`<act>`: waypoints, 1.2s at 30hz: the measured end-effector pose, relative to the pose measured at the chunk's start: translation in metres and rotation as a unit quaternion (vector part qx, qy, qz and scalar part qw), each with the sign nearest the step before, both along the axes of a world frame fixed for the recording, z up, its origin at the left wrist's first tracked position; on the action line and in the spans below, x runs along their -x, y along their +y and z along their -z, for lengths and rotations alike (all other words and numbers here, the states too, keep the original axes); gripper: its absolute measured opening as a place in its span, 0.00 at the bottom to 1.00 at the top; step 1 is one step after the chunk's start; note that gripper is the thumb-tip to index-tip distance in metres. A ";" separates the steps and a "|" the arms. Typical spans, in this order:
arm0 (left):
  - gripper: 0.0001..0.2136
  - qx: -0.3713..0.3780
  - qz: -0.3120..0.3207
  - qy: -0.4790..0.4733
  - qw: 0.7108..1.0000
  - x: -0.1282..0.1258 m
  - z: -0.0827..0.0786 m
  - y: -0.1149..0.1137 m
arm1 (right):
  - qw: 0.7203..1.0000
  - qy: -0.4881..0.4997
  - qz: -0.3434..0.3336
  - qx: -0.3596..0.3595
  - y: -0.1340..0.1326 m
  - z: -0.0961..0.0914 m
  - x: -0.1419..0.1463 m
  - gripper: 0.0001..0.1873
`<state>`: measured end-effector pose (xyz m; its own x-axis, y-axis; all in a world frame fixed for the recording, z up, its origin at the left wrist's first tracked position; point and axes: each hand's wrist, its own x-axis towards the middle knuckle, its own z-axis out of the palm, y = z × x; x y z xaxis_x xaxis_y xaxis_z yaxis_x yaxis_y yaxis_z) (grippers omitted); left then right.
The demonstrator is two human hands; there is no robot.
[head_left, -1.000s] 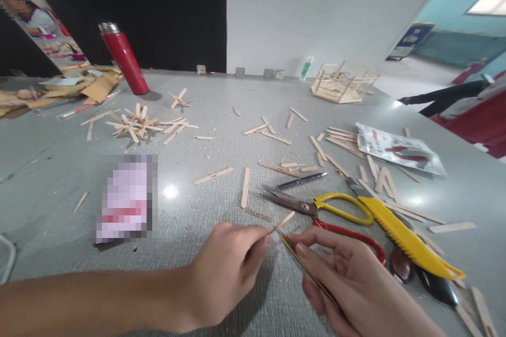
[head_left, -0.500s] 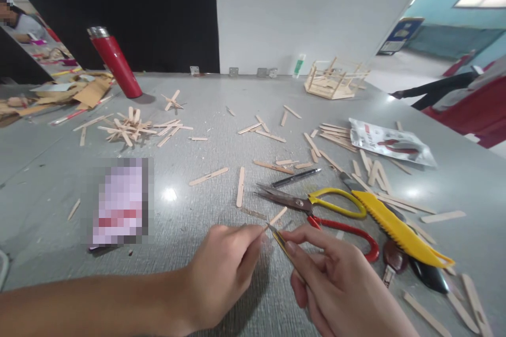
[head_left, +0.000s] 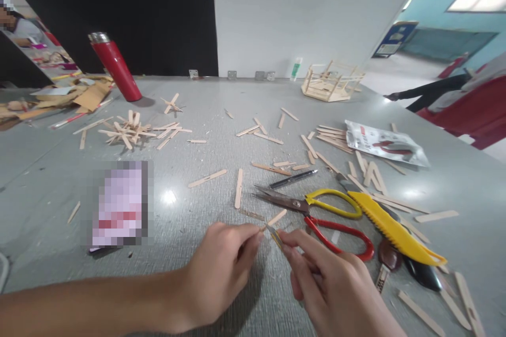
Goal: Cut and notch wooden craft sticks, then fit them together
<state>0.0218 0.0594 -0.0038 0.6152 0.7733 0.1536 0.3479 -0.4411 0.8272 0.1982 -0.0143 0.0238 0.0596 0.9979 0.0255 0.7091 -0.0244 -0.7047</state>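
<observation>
My left hand [head_left: 221,274] pinches a short wooden craft stick [head_left: 275,217] that lies on the grey table [head_left: 205,116]. My right hand [head_left: 332,289] is closed round a thin yellow-and-black cutter [head_left: 275,235], whose tip touches the stick right beside my left fingertips. Just beyond the hands lie scissors with one yellow and one red handle [head_left: 316,208], blades shut and pointing left.
Loose craft sticks are scattered over the table, with a pile [head_left: 130,130] at the left. A red flask [head_left: 114,66], a stick-built frame [head_left: 330,81], a yellow tool [head_left: 391,226], a black pen [head_left: 294,179], a plastic packet [head_left: 385,142] and cardboard scraps [head_left: 79,95] stand around. Another person sits far left.
My right hand has drawn the cutter in towards me, so less of it shows beyond the fingers. Both hands stay at the stick; the view has shifted slightly.
</observation>
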 end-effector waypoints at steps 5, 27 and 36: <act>0.18 0.005 0.007 -0.003 1.000 -0.001 -0.003 0.004 | 0.986 0.082 0.061 0.132 0.003 -0.002 0.002 0.18; 0.15 -0.028 0.035 0.022 0.999 0.000 0.006 0.000 | 0.961 0.202 0.078 0.172 0.006 0.005 0.006 0.17; 0.16 -0.029 0.021 0.041 0.999 -0.001 0.003 -0.001 | 0.952 0.231 0.068 0.190 0.008 0.006 0.004 0.19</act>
<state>0.0227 0.0584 -0.0068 0.6594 0.7377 0.1447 0.3941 -0.5031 0.7691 0.1944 -0.0064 0.0181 0.1060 0.9122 -0.3958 0.2974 -0.4089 -0.8627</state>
